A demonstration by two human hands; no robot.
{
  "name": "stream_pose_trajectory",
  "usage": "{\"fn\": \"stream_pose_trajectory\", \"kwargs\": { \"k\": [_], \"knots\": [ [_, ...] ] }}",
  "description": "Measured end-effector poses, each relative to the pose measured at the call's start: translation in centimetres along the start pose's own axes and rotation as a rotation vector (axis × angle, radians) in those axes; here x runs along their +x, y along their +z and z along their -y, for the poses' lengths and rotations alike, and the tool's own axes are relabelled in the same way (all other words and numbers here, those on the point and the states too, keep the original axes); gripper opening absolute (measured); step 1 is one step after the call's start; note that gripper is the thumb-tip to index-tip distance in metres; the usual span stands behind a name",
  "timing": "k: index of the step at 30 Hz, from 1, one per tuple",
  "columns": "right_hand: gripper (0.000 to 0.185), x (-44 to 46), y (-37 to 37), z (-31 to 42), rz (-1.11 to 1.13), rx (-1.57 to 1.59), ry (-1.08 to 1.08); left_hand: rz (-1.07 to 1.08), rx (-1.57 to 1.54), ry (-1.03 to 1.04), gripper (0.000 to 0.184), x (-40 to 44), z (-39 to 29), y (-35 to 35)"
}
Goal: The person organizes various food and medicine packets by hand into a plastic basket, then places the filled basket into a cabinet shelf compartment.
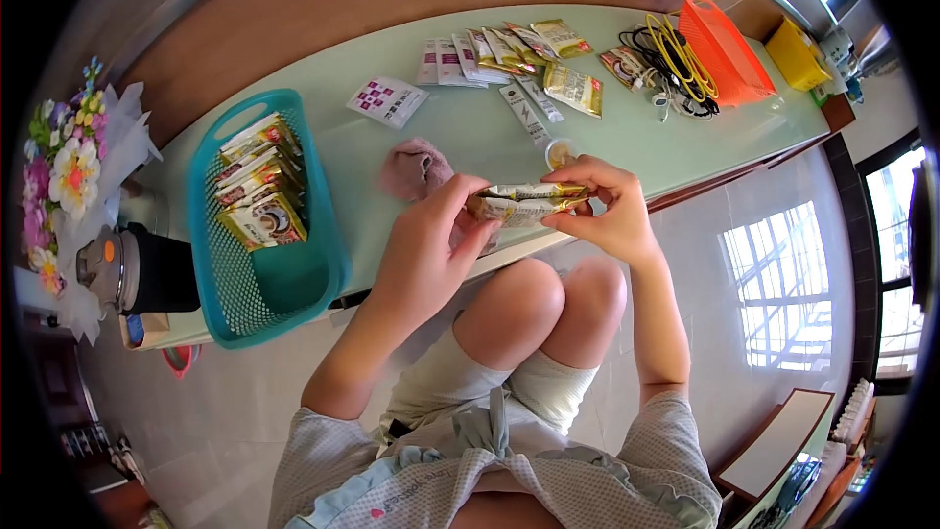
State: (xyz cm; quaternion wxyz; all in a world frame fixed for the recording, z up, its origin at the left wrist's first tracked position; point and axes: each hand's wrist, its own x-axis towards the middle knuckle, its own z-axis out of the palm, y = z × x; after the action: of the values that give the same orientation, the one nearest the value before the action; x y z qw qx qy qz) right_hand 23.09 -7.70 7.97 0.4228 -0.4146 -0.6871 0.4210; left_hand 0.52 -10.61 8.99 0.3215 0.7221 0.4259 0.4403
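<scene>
While the left hand and right hand pinched glossy gold-and-white packaging by opposite ends near the smooth table, flat rectangular packets leaned inside a perforated teal basket.

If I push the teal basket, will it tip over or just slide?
The teal basket would probably slide, since it looks wide and low. It's likely light for its size, as its sides are full of holes. The packets inside might slump, because they overlap in a loose row with bare space at the near end.
</scene>
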Motion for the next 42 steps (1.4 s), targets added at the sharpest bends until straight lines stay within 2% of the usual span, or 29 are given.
{"fn": "stream_pose_trajectory", "kwargs": {
  "k": [13, 16, 19, 22, 23, 26, 30, 31, 34, 35, 42],
  "knots": [
    [0.037, 2.4, 5.9, 5.2, 0.219, 0.184, -0.146, -0.068, 0.206, -0.109, 0.029, -4.6, -5.1, -8.8],
    [0.036, 3.9, 9.0, 6.8, 0.253, 0.227, -0.15, -0.163, 0.232, -0.178, 0.028, -5.5, -4.8, -11.6],
    [0.036, 5.7, 12.2, 8.5, 0.316, 0.298, -0.132, -0.273, 0.331, -0.114, 0.034, -6.8, -3.6, -15.2],
    [0.035, 7.7, 15.1, 9.5, 0.353, 0.16, -0.192, -0.359, 0.412, -0.081, 0.034, -7.4, -2.7, -17.8],
    [0.035, 8.5, 16.3, 9.1, 0.373, 0.19, -0.224, -0.347, 0.443, -0.124, 0.033, -7.7, -2.4, -18.7],
    [0.033, 9.8, 18.4, 9.6, 0.443, 0.018, -0.209, -0.307, 0.545, -0.236, 0.031, -8.1, -1.0, -20.5],
    [0.032, 10.5, 21.1, 8.4, 0.344, -0.269, -0.376, -0.186, 0.761, -0.231, 0.029, -8.1, 0.1, -21.9],
    [0.031, 10.5, 21.4, 8.6, 0.354, -0.343, -0.37, -0.16, 0.772, -0.308, 0.03, -7.9, 0.1, -22.0],
    [0.027, 10.7, 22.0, 9.2, 0.369, -0.525, -0.375, -0.118, 1.002, 0.034, 0.032, -7.5, 1.9, -22.8],
    [0.025, 10.8, 22.3, 9.2, 0.368, -0.555, -0.392, -0.098, 1.019, -0.059, 0.032, -7.6, 2.2, -22.7],
    [0.03, 11.3, 23.3, 8.7, 0.432, -0.815, -0.441, -0.114, 1.105, -0.043, 0.026, -6.9, 2.9, -22.4]
  ]
}}
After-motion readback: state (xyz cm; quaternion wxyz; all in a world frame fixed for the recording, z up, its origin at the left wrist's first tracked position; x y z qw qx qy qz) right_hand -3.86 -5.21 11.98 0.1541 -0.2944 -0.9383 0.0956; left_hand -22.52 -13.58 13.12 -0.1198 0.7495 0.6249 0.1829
